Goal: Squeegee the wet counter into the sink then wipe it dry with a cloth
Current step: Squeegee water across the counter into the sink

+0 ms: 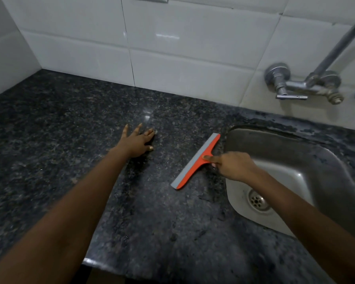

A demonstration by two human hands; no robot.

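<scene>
An orange squeegee with a grey rubber blade lies edge-down on the dark speckled granite counter, just left of the steel sink. My right hand grips its short handle, index finger stretched along the orange neck, and hangs over the sink's left rim. My left hand rests flat on the counter to the left, fingers spread, holding nothing. The counter shows faint wet sheen and streaks. No cloth is in view.
White tiled walls stand behind and to the left. A chrome wall tap with a long spout sits above the sink at the right. The sink drain shows near my right forearm. The counter's front edge runs along the bottom.
</scene>
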